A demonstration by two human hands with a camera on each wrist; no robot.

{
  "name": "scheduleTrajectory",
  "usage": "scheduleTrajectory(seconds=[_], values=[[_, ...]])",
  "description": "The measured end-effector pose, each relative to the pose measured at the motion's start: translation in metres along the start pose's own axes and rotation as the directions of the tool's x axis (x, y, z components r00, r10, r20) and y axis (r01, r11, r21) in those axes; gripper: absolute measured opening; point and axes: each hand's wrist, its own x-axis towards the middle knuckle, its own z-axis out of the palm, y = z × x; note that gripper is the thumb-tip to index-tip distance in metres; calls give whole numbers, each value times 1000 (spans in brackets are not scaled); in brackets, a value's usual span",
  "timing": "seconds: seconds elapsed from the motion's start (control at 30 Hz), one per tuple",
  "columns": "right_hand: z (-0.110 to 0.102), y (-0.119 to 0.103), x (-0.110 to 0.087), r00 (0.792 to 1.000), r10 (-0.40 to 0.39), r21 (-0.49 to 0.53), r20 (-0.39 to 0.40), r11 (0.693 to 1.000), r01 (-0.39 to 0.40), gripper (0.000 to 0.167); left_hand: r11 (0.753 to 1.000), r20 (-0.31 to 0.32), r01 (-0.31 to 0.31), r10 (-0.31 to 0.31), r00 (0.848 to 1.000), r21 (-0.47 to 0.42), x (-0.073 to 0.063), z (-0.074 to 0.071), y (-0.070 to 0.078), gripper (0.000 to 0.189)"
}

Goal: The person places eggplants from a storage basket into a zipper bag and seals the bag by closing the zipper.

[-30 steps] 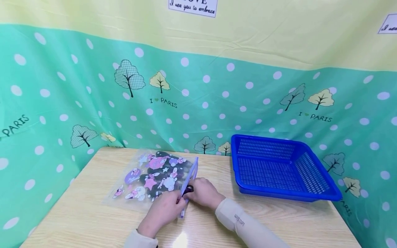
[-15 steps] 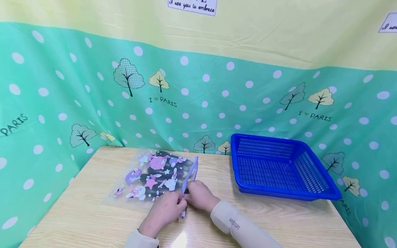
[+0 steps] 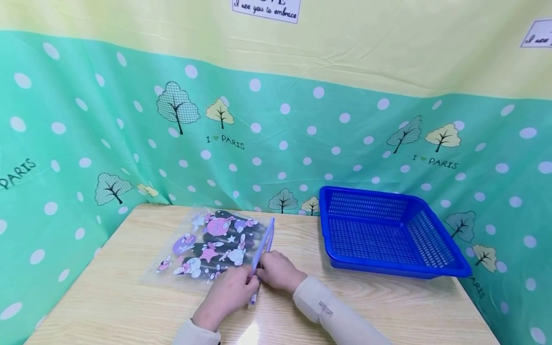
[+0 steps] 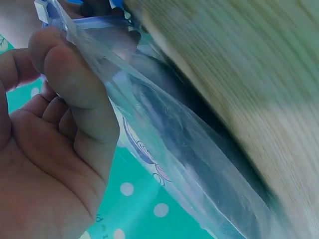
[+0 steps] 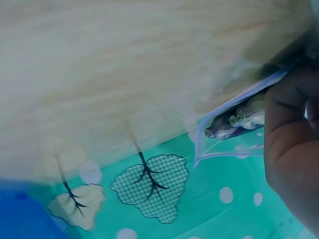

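Observation:
A clear zip bag (image 3: 208,255) printed with pink and purple cartoons lies flat on the table, its purple-edged mouth facing right. Several dark, long eggplants show through the plastic, and the stem ends of two eggplants (image 5: 222,128) appear at the mouth in the right wrist view. My left hand (image 3: 230,290) pinches the near lip of the bag between thumb and forefinger, close to the white slider (image 4: 42,11). At the opening, my right hand (image 3: 278,272) has its curled fingers partly inside, round the end of an eggplant that is mostly hidden.
A blue plastic basket (image 3: 326,239) with slotted walls stands at the right of the wooden table (image 3: 297,235). Behind and beside the table hangs a green and yellow curtain (image 3: 302,120) with dots and trees.
My right hand has moved slightly left and down against the bag mouth, and the dark eggplant end in its fingers has gone further in. My left hand keeps its pinch.

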Motion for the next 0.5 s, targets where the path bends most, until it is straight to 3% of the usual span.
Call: scheduleTrajectory(seconds=[0.23,0.3,0.4,0.5], values=[[-17,15,-14,999,33,51,14,998,-34,9,1000,-72,-16,18,997,24,1,9,4,13],[-23,18,-20,998,67,48,3,997,-67,9,998,-98,-40,45,994,48,0,13,6,21],[-31,20,-28,995,100,50,-11,994,-99,10,988,-105,-84,98,990,133,-1,21,7,32],[-35,18,-34,994,105,49,-2,993,-105,12,968,-89,-95,118,989,232,-2,27,8,27]])
